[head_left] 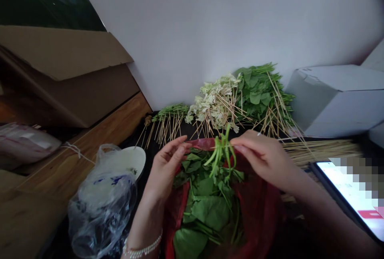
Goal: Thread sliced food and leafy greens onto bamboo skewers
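A red plastic bag [261, 211] full of loose green leaves [210, 211] lies open in front of me. Above it, my right hand [258, 155] pinches a thin skewer that carries a bunch of green stems [220, 153], whose leaves hang down over the bag. On the bag's left side, my left hand [169, 163] is raised with its thumb and fingers curled close together near the skewer's other end. Whether anything lies between those fingertips is too small to make out.
Skewered green stems [174, 111], pale cabbage [213, 103] and leafy greens [258, 91] lie along the wall. Bare skewers [324, 151] and a lit phone [351, 195] are at right, below a white box [336, 95]. A bowl [136, 161], clear bag [102, 207] and cardboard box [69, 79] stand left.
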Tool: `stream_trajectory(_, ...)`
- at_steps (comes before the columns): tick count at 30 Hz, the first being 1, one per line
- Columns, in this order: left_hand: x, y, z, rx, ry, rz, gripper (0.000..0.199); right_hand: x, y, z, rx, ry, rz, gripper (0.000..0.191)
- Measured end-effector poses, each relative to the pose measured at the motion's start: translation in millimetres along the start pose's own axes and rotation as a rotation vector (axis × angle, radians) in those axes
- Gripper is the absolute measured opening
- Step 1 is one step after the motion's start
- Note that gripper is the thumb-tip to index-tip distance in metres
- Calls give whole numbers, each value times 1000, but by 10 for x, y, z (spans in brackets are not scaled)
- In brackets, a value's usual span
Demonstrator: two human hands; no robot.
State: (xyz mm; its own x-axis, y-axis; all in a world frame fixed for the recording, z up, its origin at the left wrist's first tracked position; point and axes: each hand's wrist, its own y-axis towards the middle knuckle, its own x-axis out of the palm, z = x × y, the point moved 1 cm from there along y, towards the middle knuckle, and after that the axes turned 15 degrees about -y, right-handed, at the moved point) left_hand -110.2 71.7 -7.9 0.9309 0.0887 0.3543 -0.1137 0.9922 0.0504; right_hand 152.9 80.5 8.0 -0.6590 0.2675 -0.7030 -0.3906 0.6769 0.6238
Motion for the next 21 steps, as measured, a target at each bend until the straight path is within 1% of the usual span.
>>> stream_trajectory(3,-108,30,75,77,238,-5,21,-163,-4,113,42,74,-6,17)
stream_trajectory(5,-129,31,27,109,432,-73,15,-197,-13,141,56,93,-9,17)
stream_trajectory(7,-120,24,-57,165,656,-184,12,-181,-18,136,63,105,-16,16)
stream_trajectory(9,-108,18,-127,243,922,-268,15,-140,-16,116,65,115,-37,16)
stream_trajectory(11,-109,22,-156,301,1159,-289,17,-104,-9,93,59,126,-48,17)
stream_trajectory(13,-116,33,-142,317,1269,-280,11,-84,-1,75,47,135,-50,17)
stream_trajectory(14,-115,38,-122,324,1257,-278,9,-80,2,69,44,137,-46,17)
stream_trajectory(16,-98,41,-68,361,1116,-254,12,-79,8,64,45,137,-42,17)
stream_trajectory(18,-66,27,-11,392,885,-181,13,-83,13,63,53,131,-41,17)
stream_trajectory(19,-48,15,11,381,761,-139,12,-86,15,63,56,125,-40,18)
stream_trajectory(21,-17,-16,35,315,530,-57,12,-93,19,65,60,112,-36,18)
